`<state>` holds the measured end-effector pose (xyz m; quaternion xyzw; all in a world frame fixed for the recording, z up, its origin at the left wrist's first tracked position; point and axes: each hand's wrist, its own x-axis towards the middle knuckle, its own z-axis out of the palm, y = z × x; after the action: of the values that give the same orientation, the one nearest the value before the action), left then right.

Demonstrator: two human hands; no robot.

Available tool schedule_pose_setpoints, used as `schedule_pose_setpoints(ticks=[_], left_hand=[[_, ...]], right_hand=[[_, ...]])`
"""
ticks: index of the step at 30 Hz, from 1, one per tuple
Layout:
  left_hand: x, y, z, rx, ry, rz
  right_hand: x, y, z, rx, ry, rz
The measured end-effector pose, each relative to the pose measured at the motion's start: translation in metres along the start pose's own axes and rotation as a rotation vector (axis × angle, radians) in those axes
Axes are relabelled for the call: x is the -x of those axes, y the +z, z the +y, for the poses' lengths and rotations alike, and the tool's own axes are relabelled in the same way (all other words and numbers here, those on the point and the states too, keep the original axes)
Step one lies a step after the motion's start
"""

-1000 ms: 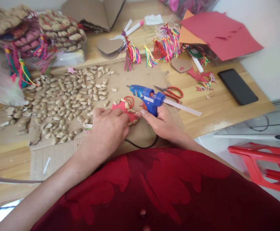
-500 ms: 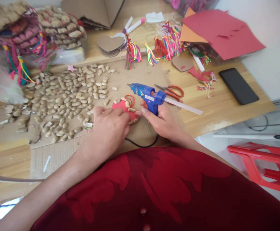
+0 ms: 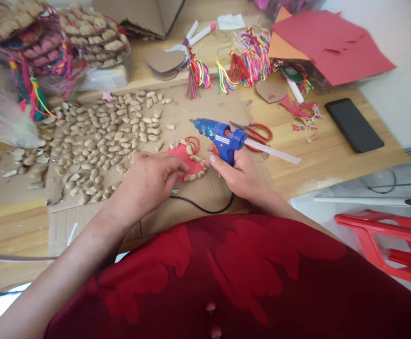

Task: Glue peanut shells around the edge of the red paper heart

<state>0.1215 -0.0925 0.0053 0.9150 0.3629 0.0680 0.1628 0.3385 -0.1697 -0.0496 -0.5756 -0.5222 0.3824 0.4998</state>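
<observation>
My right hand (image 3: 242, 172) is wrapped round the handle of a blue hot glue gun (image 3: 217, 134), its nozzle pointing left and a clear glue stick (image 3: 272, 150) jutting from the back. Just left of it a red heart-shaped piece (image 3: 180, 153) lies on the cardboard, with peanuts (image 3: 196, 176) along part of its edge and a red cord loop (image 3: 193, 141) at its top. My left hand (image 3: 149, 181) is over the heart's left side, thumb and forefinger apart, with nothing visible between them. Its other fingers are partly hidden.
Many loose peanuts (image 3: 95, 136) cover the cardboard (image 3: 180, 108) on the left. Orange-handled scissors (image 3: 258, 134) lie behind the glue gun. Tassels (image 3: 251, 63), cardboard hearts (image 3: 165, 61) and red paper (image 3: 332, 42) are at the back. A phone (image 3: 354, 125) rests on the right. A black cable (image 3: 205, 209) runs in front.
My left hand has drawn back left from the heart and its fingers have lifted, showing more of the red surface. My right hand still holds the glue gun in about the same place.
</observation>
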Motion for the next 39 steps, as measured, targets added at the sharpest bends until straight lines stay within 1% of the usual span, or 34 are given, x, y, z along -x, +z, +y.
schedule_pose_setpoints(ticks=[7, 12, 17, 25, 33, 39], left_hand=[[0.000, 0.000, -0.001, 0.010, -0.011, -0.023], [0.000, -0.001, 0.003, 0.020, -0.030, -0.040], [-0.001, 0.002, 0.008, 0.035, -0.045, -0.020], [-0.003, 0.005, 0.013, 0.035, -0.096, -0.047], [-0.004, 0.007, 0.014, -0.008, -0.073, 0.001], [-0.003, 0.008, 0.017, -0.033, -0.078, -0.003]], right_hand=[[-0.001, -0.001, 0.001, 0.024, 0.004, 0.000], [-0.001, 0.001, 0.001, -0.001, -0.020, 0.015], [-0.002, 0.003, 0.000, -0.037, -0.041, 0.023], [-0.001, 0.001, -0.001, 0.003, -0.008, 0.020], [-0.002, 0.002, 0.001, -0.009, 0.000, 0.012], [-0.002, 0.003, -0.001, -0.013, -0.010, 0.022]])
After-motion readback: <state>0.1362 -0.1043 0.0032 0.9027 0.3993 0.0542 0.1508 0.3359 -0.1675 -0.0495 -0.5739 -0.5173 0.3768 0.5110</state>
